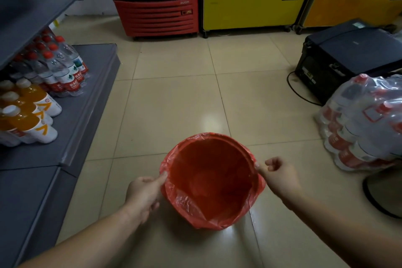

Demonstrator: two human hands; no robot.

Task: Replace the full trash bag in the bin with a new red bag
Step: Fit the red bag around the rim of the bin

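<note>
A round bin (219, 136) stands on the tiled floor below me, lined with a thin red bag (208, 183) whose edge is folded out over the rim. The inside of the bag looks empty. My left hand (144, 194) pinches the bag's edge at the bin's left rim. My right hand (277, 175) pinches the bag's edge at the right rim, its fingers curled. No full trash bag is in view.
A grey shelf (87, 102) with water bottles (63, 65) and orange drink bottles (32, 113) runs along the left. A red cooler (155, 13) and yellow coolers (252, 6) stand at the back. A black box (348, 54) and a wrapped bottle pack (365, 122) sit at right.
</note>
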